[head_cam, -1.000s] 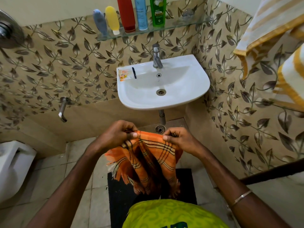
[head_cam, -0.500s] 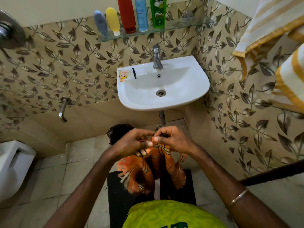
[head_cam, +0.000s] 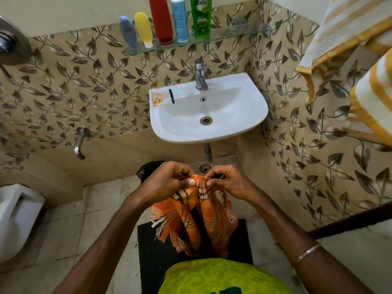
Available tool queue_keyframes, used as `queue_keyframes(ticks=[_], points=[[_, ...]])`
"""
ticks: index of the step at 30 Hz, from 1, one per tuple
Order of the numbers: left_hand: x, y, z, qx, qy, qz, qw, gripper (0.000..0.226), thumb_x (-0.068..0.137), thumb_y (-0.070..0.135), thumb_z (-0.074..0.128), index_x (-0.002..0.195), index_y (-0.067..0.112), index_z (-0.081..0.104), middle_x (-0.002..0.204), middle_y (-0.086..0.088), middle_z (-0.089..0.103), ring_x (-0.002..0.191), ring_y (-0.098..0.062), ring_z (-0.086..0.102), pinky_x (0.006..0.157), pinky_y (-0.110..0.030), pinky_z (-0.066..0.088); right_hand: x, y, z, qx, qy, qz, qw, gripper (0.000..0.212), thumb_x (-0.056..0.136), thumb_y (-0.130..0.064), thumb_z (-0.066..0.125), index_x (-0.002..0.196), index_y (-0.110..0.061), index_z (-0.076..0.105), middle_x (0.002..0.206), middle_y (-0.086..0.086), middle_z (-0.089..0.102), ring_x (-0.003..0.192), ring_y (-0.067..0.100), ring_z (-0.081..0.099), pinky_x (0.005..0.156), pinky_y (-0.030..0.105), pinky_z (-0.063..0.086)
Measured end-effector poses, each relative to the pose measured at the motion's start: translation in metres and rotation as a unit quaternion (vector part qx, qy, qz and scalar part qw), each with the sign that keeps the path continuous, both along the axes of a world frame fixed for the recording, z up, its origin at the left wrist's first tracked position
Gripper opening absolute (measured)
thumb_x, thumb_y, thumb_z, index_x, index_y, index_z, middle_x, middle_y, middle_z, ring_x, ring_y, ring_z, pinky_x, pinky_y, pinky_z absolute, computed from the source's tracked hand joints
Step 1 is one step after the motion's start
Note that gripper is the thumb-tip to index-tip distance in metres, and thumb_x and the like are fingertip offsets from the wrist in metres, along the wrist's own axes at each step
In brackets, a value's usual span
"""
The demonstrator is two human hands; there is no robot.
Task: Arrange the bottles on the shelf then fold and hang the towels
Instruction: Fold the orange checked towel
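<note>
An orange checked towel (head_cam: 197,221) with fringed ends hangs below my hands, over the floor in front of the sink. My left hand (head_cam: 167,181) and my right hand (head_cam: 227,181) sit close together and each pinches the towel's top edge, thumbs towards me. On the glass shelf (head_cam: 237,36) above the sink stand several bottles: a grey-blue one (head_cam: 127,32), a yellow one (head_cam: 144,28), a tall red one (head_cam: 161,20), a light blue one (head_cam: 179,20) and a green one (head_cam: 201,18).
A white sink (head_cam: 244,128) with a tap (head_cam: 200,75) is fixed to the leaf-patterned wall; a sachet (head_cam: 160,98) lies on its rim. Yellow-striped white towels (head_cam: 347,32) hang at the right. A toilet (head_cam: 14,219) stands left, a black mat (head_cam: 152,251) underfoot, a wall tap (head_cam: 80,143) left.
My hands have come together from a wider hold, so the towel's top edge is bunched between them and the cloth hangs narrower.
</note>
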State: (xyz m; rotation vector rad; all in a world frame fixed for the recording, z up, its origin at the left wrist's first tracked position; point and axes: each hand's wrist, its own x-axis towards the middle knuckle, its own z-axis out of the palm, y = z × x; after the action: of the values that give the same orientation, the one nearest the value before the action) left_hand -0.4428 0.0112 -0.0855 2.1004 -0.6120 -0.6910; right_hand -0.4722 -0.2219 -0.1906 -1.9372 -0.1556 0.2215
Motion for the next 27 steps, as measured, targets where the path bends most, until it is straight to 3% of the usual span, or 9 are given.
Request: queue_keyframes(ticks=[4,9,15,18,20,21,23,25,27], points=[[0.001,0.005,0.004,-0.001,0.003,-0.011,1.0,0.007,0.093,0.018,0.068,0.089,0.016,0.073,0.088,-0.008,0.076,0.085,-0.026,0.074,0.078,-0.057,0.059,-0.002,-0.002,0.0,-0.006,-0.015,-0.015,1.0,0.024,0.086,-0.047,0.069,0.097,-0.026,0.076,0.096,-0.007,0.074,0.094,0.015,0.069,0.084,0.049,0.059],[0.008,0.014,0.004,0.019,-0.008,0.02,1.0,0.01,0.093,0.016,0.068,0.086,0.019,0.074,0.086,-0.004,0.077,0.084,-0.019,0.074,0.079,-0.049,0.059,-0.001,-0.004,-0.004,0.029,-0.013,-0.023,0.999,0.01,0.092,-0.031,0.072,0.097,-0.023,0.077,0.095,-0.001,0.076,0.092,0.017,0.071,0.082,0.045,0.058],[0.018,0.023,-0.007,0.057,-0.021,0.135,0.989,0.015,0.093,0.011,0.067,0.08,0.017,0.071,0.082,-0.01,0.075,0.086,-0.032,0.072,0.078,-0.05,0.059,-0.007,-0.01,0.004,0.106,-0.006,-0.018,0.994,0.016,0.091,-0.023,0.075,0.096,-0.009,0.078,0.091,0.007,0.077,0.085,0.014,0.071,0.079,0.034,0.055],[0.022,0.023,-0.018,0.087,-0.031,0.144,0.985,0.015,0.093,0.013,0.068,0.08,0.019,0.072,0.081,-0.007,0.076,0.086,-0.033,0.071,0.08,-0.052,0.058,-0.007,-0.006,0.008,0.112,0.007,0.006,0.994,0.015,0.091,-0.021,0.075,0.096,-0.008,0.078,0.086,-0.001,0.075,0.082,0.009,0.068,0.075,0.027,0.052],[0.026,0.022,-0.027,0.111,-0.05,0.133,0.984,0.01,0.092,0.015,0.069,0.09,0.023,0.075,0.092,-0.001,0.076,0.091,-0.022,0.071,0.085,-0.05,0.059,-0.007,-0.003,0.012,0.114,0.006,0.005,0.993,0.012,0.091,-0.02,0.074,0.096,-0.01,0.078,0.083,-0.005,0.074,0.08,0.007,0.066,0.073,0.024,0.049],[0.026,0.02,-0.028,0.115,-0.058,0.121,0.984,0.017,0.092,0.015,0.069,0.105,0.024,0.074,0.106,0.0,0.075,0.1,-0.018,0.069,0.09,-0.047,0.058,-0.006,-0.002,0.013,0.116,0.005,0.005,0.993,0.011,0.091,-0.02,0.075,0.096,-0.011,0.078,0.085,-0.004,0.074,0.08,0.008,0.066,0.074,0.026,0.05],[0.026,0.017,-0.027,0.096,-0.058,0.083,0.99,0.048,0.091,0.013,0.069,0.137,0.027,0.059,0.135,-0.001,0.065,0.119,-0.015,0.061,0.1,-0.044,0.054,-0.005,0.0,0.016,0.109,0.001,0.009,0.994,0.01,0.092,-0.022,0.075,0.096,-0.014,0.079,0.088,-0.003,0.076,0.083,0.009,0.068,0.075,0.029,0.051],[0.018,0.011,-0.023,0.052,-0.027,0.036,0.998,0.06,0.092,0.013,0.068,0.145,0.035,0.05,0.14,0.002,0.059,0.122,-0.012,0.059,0.098,-0.039,0.055,-0.002,0.004,0.019,0.084,0.002,0.021,0.996,0.007,0.092,-0.023,0.074,0.095,-0.018,0.079,0.087,-0.008,0.076,0.083,0.005,0.068,0.075,0.027,0.051],[0.011,0.002,-0.02,0.029,0.005,-0.003,1.0,0.053,0.093,0.015,0.068,0.14,0.037,0.055,0.132,0.006,0.065,0.114,-0.009,0.064,0.091,-0.034,0.058,-0.001,0.01,0.022,0.069,0.002,0.032,0.997,0.006,0.093,-0.021,0.073,0.095,-0.019,0.078,0.084,-0.014,0.074,0.08,-0.002,0.066,0.072,0.019,0.048]])
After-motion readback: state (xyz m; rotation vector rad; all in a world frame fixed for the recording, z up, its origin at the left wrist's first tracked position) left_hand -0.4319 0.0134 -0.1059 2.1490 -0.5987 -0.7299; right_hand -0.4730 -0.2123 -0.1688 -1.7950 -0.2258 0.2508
